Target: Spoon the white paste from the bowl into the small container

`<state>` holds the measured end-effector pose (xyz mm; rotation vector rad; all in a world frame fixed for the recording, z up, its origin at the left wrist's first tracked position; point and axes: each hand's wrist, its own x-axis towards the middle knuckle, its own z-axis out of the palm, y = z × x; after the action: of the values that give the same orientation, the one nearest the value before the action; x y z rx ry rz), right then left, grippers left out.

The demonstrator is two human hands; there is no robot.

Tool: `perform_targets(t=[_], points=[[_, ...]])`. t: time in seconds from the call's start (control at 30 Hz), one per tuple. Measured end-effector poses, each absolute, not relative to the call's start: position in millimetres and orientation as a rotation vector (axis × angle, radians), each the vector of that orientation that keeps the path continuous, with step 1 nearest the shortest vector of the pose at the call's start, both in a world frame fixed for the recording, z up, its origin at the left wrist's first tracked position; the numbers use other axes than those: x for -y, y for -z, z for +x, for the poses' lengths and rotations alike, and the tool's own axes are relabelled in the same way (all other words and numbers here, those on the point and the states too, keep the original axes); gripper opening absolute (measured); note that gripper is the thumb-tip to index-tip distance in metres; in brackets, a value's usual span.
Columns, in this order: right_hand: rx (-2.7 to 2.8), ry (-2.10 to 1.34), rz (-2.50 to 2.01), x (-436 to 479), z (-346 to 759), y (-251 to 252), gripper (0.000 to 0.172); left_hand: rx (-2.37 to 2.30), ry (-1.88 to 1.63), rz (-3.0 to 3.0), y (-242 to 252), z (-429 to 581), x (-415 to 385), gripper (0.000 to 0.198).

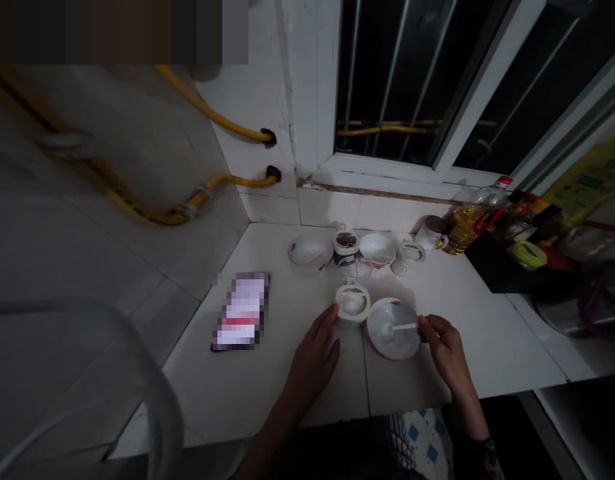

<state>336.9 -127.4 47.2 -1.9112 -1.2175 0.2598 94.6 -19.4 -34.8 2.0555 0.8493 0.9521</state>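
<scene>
A small white spoon is pinched in my right hand, its bowl over the inside of a white bowl with a pink rim. Just left of that bowl stands an open clear jar with a white collar and white contents. My left hand rests beside this jar, fingertips at its left side, fingers slightly apart and nothing held. Behind are a shallow bowl, a jar with dark contents, another white bowl and a jar with pale contents.
A phone lies on the white tiled counter at left. At the back right stand a mug, an oil bottle and several condiments. A yellow hose runs along the left wall, below the window's level.
</scene>
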Motion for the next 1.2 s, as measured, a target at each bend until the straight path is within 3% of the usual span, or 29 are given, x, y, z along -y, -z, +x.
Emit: perform_targets(t=[0.3, 0.53, 0.63, 0.9, 1.2], points=[[1.127, 0.011, -1.780, 108, 316, -62, 0.046, -0.853, -0.947, 2.052, 36, 94, 20, 0.066], [1.778, 0.427, -1.642, 79, 285, -68, 0.027, -0.856, -0.943, 2.054, 38, 96, 19, 0.066], [1.791, 0.522, -1.624, 79, 285, -67, 0.025, -0.844, -0.939, 2.061, 37, 96, 19, 0.065], [1.529, 0.168, -1.741, 79, 288, -59, 0.034, -0.850, -0.929, 2.033, 35, 96, 20, 0.067], [1.492, 0.233, -1.949, 62, 289, -43, 0.045, -0.843, -0.948, 2.046, 35, 95, 19, 0.068]])
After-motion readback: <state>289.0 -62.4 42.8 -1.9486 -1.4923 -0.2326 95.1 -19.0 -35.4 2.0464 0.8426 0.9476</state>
